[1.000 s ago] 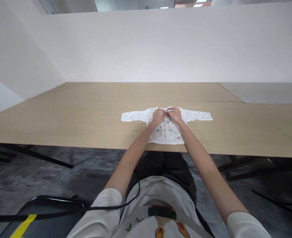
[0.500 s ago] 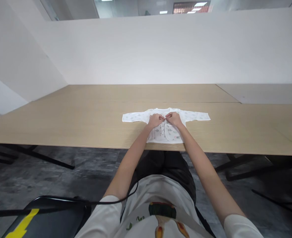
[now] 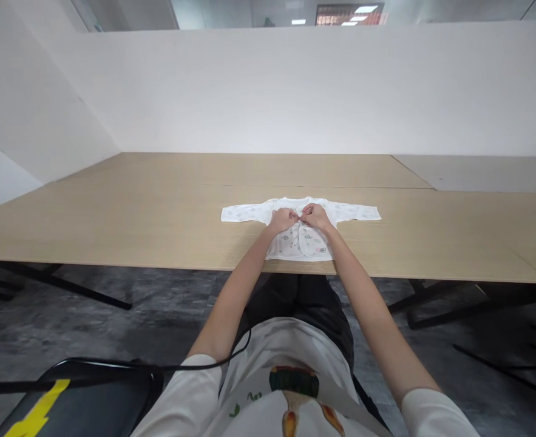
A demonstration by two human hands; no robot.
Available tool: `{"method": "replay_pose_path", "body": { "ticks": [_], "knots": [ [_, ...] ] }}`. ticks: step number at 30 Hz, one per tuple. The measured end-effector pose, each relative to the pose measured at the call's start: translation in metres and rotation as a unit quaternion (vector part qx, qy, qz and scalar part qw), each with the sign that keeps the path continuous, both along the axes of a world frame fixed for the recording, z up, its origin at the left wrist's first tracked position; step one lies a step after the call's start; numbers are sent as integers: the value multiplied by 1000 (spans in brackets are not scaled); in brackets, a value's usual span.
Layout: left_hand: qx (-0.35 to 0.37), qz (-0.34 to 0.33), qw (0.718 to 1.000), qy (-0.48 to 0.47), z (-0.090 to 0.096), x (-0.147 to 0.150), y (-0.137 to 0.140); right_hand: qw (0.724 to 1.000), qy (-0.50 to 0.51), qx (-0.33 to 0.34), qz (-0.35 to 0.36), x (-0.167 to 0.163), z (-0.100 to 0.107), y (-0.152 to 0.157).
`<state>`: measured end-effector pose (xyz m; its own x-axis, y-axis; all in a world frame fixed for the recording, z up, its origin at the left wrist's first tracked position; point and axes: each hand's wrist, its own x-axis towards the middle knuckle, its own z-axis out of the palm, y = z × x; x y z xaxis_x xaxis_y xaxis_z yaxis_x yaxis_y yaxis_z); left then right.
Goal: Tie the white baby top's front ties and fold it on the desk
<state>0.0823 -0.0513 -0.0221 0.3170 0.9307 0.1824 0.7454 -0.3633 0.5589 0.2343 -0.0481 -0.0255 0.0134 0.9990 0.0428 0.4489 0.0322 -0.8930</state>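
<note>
A small white long-sleeved baby shirt (image 3: 300, 244) with a faint print lies front up on the wooden table (image 3: 158, 224), sleeves spread to both sides. Its front opening runs down the middle. My left hand (image 3: 284, 219) pinches the fabric at the upper part of this opening, fingers curled. Close against it, my right hand (image 3: 315, 215) pinches the other side of the opening. The fingertips of both hands meet there, and whatever fastening lies between them is too small to make out.
A white wall (image 3: 258, 91) rises behind the table, with a window strip above it. At the lower left stands a black chair (image 3: 99, 400) with yellow tape, and a black cable (image 3: 204, 366) crosses to my body. Dark table legs show below both sides.
Both hands stay at the shirt's front opening, and their fingertips have come closer together. The whole view has shifted slightly.
</note>
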Motion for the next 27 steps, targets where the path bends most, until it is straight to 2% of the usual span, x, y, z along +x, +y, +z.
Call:
{"method": "replay_pose_path", "body": {
  "ticks": [4, 8, 11, 15, 19, 24, 27],
  "knots": [
    [4, -7, 1000, -14, -5, -1, 4, 1000, -13, -3, -28, -1, 1, 0],
    [3, -15, 999, -46, -11, -1, 8, 1000, -7, -1, -8, 1, 3, -2],
    [4, -30, 996, -80, -12, -1, 9, 998, 65, -11, 0, 3, 5, -3],
    [11, -59, 992, -114, -11, 0, 9, 982, 186, -34, 6, 5, 12, -4],
    [8, -102, 982, -156, -6, -2, 8, 977, 211, -37, -5, 9, 17, -5],
    [-74, -138, 983, -94, 9, -8, -2, 985, 163, -22, -41, 16, 20, -4],
    [-117, -174, 975, -71, 20, -12, -9, 987, 145, -63, -17, 19, 23, -8]
  ]
}}
